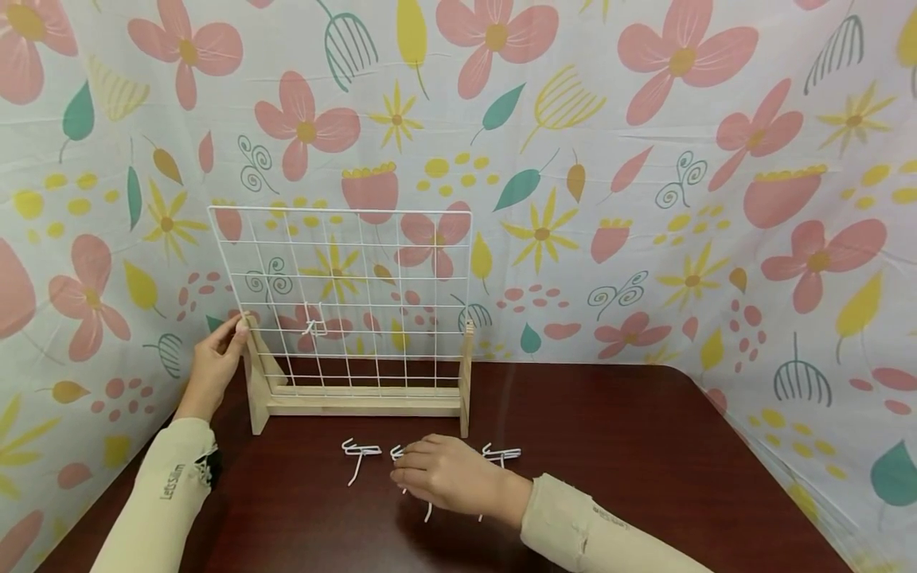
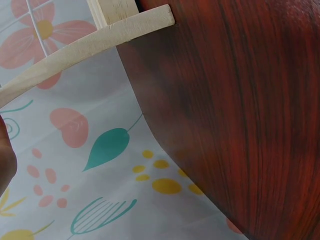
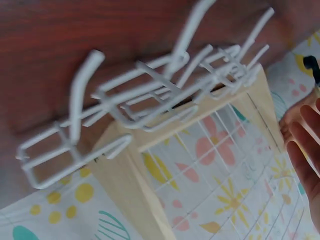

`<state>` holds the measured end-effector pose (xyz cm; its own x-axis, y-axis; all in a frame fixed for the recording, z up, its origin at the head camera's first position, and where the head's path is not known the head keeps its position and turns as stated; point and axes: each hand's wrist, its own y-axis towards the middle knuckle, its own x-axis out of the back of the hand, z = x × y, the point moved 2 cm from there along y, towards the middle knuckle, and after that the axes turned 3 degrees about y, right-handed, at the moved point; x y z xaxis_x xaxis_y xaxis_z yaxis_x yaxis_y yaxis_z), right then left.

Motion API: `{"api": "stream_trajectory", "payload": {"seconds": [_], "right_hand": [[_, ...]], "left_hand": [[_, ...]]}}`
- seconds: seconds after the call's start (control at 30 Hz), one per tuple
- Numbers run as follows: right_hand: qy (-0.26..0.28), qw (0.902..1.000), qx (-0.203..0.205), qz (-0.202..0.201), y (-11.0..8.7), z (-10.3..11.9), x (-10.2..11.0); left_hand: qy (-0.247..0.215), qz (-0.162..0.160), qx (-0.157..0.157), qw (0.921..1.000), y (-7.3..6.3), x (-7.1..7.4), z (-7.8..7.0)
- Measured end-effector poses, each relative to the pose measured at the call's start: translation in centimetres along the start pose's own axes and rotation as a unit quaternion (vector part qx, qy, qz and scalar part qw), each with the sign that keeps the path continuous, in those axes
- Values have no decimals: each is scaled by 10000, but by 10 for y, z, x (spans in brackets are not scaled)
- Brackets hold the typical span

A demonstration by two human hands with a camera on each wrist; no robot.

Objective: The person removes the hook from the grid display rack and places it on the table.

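Observation:
A white wire grid [image 1: 340, 210] stands upright in a pale wooden stand [image 1: 365, 407] on the dark table. My left hand [image 1: 215, 362] pinches the top of the stand's left upright between thumb and fingers. One white hook [image 1: 313, 327] hangs on the grid, left of its middle. In front of the stand lie several loose white wire hooks, among them a left one [image 1: 361, 450] and a right one [image 1: 503, 454]. My right hand [image 1: 458, 477] hovers over the middle hooks, partly hiding them. Its relaxed fingers [image 3: 305, 150] hold nothing in the right wrist view.
The dark red-brown table [image 1: 609, 446] has a rounded far right corner. A flower-patterned cloth [image 1: 645, 239] hangs behind the table and along both sides. The left end of the stand is near the table's left edge.

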<state>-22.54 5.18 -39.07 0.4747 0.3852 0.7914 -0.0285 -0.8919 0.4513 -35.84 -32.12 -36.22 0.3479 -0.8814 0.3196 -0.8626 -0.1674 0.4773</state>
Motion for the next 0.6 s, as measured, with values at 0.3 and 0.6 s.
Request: {"api": "stream_trajectory", "payload": {"seconds": [0.3, 0.6], "right_hand": [[357, 9974, -459, -425, 28, -16, 0], [932, 9852, -1142, -880, 56, -35, -5]], "left_hand": [[45, 35, 1, 10000, -2, 0, 1], [106, 35, 76, 9999, -1, 1, 0]]}}
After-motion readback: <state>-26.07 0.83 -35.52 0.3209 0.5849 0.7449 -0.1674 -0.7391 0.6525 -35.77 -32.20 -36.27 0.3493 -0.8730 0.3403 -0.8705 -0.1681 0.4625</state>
